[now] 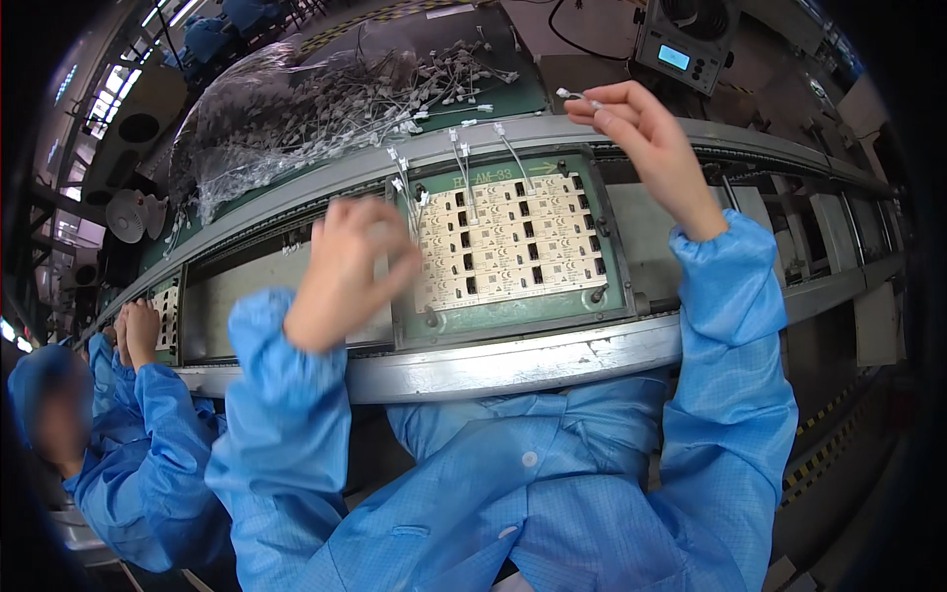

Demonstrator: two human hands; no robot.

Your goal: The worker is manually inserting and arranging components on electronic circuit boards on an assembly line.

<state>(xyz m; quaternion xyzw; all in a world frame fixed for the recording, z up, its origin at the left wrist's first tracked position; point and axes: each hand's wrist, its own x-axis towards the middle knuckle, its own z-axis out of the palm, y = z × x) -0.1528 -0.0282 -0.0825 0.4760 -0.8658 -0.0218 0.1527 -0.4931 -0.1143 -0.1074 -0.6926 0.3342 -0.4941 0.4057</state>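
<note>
A green fixture board [513, 306] lies on the conveyor in front of me, carrying a panel of cream circuit boards [498, 247] with rows of small black parts. Several thin cables [464, 163] with white connectors rest over its far edge. Smeared by motion, my left hand [360, 261] is above the left edge of the fixture; whether anything is in its fingers I cannot tell. Raised beyond the fixture's far right corner, my right hand [646, 138] pinches a short cable [577, 97] with a white connector.
Behind the rail [296, 192], a clear plastic bag [237, 118] spills a heap of white-ended cables [395, 94]. A grey device with a lit screen [674, 57] stands at the far right. On the left, a co-worker's hands [138, 331] are at another board; a small white fan [128, 215] stands beyond.
</note>
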